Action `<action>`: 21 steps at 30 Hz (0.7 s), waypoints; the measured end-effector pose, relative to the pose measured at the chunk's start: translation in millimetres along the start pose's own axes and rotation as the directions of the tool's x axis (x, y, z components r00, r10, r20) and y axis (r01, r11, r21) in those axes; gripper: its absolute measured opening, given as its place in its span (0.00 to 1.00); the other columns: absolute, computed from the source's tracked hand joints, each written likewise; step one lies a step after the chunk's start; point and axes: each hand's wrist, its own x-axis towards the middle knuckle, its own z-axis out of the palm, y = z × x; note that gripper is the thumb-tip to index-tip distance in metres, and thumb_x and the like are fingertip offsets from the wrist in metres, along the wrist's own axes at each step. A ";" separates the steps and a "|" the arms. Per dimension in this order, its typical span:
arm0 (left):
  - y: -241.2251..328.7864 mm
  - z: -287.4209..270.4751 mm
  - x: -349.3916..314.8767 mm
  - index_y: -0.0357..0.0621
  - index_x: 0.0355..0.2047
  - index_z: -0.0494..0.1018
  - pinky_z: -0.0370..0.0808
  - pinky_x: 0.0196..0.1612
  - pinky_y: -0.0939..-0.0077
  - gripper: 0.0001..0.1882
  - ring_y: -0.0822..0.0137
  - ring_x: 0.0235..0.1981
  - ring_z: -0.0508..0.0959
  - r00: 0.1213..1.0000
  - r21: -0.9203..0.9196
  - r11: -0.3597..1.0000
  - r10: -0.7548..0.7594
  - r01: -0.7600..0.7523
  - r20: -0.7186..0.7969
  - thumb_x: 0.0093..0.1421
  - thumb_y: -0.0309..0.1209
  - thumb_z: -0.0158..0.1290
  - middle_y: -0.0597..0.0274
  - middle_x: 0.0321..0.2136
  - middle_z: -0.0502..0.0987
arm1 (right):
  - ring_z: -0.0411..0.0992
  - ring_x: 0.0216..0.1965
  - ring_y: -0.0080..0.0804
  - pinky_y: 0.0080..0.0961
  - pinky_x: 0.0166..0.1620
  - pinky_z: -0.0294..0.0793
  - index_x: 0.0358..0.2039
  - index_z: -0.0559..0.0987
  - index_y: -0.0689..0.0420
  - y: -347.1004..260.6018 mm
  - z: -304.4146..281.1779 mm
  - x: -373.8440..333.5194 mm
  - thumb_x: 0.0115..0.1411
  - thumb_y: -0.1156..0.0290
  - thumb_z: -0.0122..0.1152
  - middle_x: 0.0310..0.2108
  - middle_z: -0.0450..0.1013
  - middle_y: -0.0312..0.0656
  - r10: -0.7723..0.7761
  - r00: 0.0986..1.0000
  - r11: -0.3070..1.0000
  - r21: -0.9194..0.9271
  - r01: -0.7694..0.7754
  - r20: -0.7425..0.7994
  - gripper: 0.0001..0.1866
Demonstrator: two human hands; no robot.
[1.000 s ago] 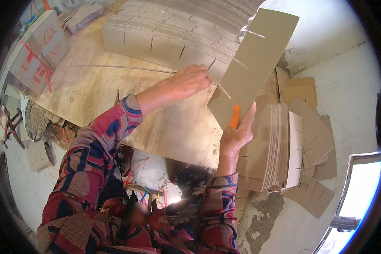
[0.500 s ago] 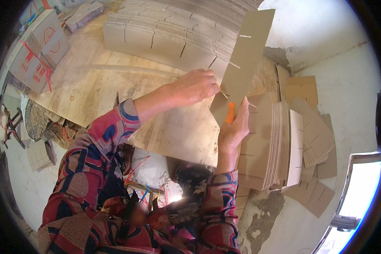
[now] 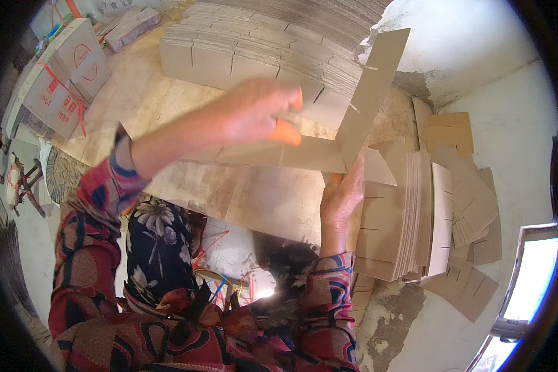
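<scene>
Two slotted cardboard strips cross at my right hand (image 3: 344, 197), which grips them near the joint. One, the upright cardboard strip (image 3: 378, 77), rises toward the back right with short slits along its edge. The other, a cardboard strip lying crosswise (image 3: 310, 153), runs left over the board and passes behind my left hand. That left hand (image 3: 257, 115) is smeared by motion above the crosswise strip. Its thumb and forefinger, in orange finger covers, are apart, and nothing shows between them. An orange cover also shows on my right hand.
A long stack of slotted strips (image 3: 242, 46) stands at the back of the wooden board (image 3: 136, 93). Beside my right hand is a stack of cardboard pieces (image 3: 384, 232). Loose pieces (image 3: 465, 208) lie farther right by the wall. A cardboard box (image 3: 65, 80) stands far left.
My left hand has moved left and up from the upright strip. The crosswise strip now shows stretching left from the joint. My right hand stays nearly in place, still gripping.
</scene>
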 end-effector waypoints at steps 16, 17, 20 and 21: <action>-133.7 91.4 100.8 0.39 0.38 0.68 0.65 0.51 0.62 0.12 0.59 0.47 0.68 0.993 0.600 0.799 0.035 0.039 -0.112 0.52 0.22 0.47 0.56 0.37 0.71 | 0.65 0.56 0.49 0.34 0.53 0.69 0.65 0.54 0.56 -25.6 -4.8 4.9 0.52 0.89 0.53 0.58 0.62 0.56 0.027 0.996 0.976 0.216 -0.044 0.081 0.40; -134.5 94.7 103.3 0.40 0.37 0.68 0.65 0.51 0.62 0.11 0.59 0.47 0.69 0.991 0.601 0.799 0.069 0.017 -0.119 0.51 0.22 0.48 0.56 0.37 0.72 | 0.66 0.55 0.49 0.34 0.53 0.69 0.65 0.54 0.56 -22.5 -4.4 3.7 0.51 0.89 0.53 0.57 0.63 0.56 -0.011 0.999 0.983 0.184 0.003 0.042 0.40; -144.7 92.6 98.9 0.42 0.34 0.68 0.66 0.49 0.62 0.10 0.59 0.45 0.70 0.973 0.626 0.780 0.159 -0.017 -0.170 0.50 0.23 0.49 0.57 0.35 0.72 | 0.69 0.53 0.49 0.33 0.51 0.71 0.64 0.55 0.56 -21.8 0.1 4.2 0.50 0.89 0.54 0.56 0.64 0.56 -0.073 0.997 0.977 0.202 0.074 -0.013 0.40; -144.1 90.2 95.9 0.43 0.34 0.69 0.68 0.47 0.63 0.09 0.59 0.44 0.71 0.961 0.631 0.775 0.199 -0.033 -0.194 0.49 0.25 0.50 0.57 0.34 0.72 | 0.69 0.53 0.49 0.33 0.51 0.71 0.64 0.55 0.56 -21.1 0.2 3.5 0.50 0.90 0.54 0.56 0.65 0.56 -0.075 0.997 0.973 0.217 0.078 -0.021 0.40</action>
